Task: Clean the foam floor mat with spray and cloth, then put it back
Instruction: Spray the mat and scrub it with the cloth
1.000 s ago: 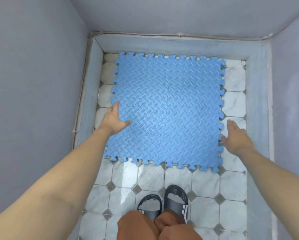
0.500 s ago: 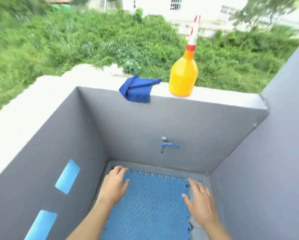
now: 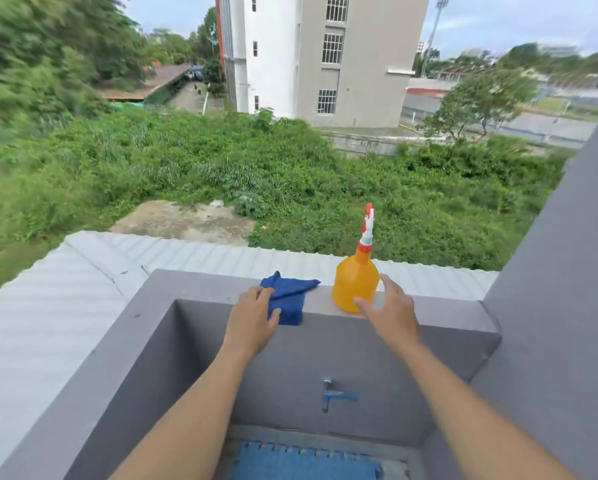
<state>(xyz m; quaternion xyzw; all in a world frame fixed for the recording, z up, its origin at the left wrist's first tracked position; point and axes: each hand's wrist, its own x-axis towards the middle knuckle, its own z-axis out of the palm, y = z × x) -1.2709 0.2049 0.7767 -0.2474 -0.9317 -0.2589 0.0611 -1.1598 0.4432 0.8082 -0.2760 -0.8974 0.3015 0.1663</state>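
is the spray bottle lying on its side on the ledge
No, the spray bottle stands upright on the grey ledge, nozzle pointing up, beside the blue cloth.

Cloth (image 3: 289,299): I see deep blue, plain, under my left hand's (image 3: 252,318) fingertips.
Spray bottle (image 3: 355,284): orange body just past my right hand's (image 3: 391,315) fingers, white and red nozzle on top.
Foam mat (image 3: 304,462): lighter blue, notched edge, ribbed tread pattern.
Tap (image 3: 332,394): silver with blue handle.
Wall (image 3: 193,341): flat grey.
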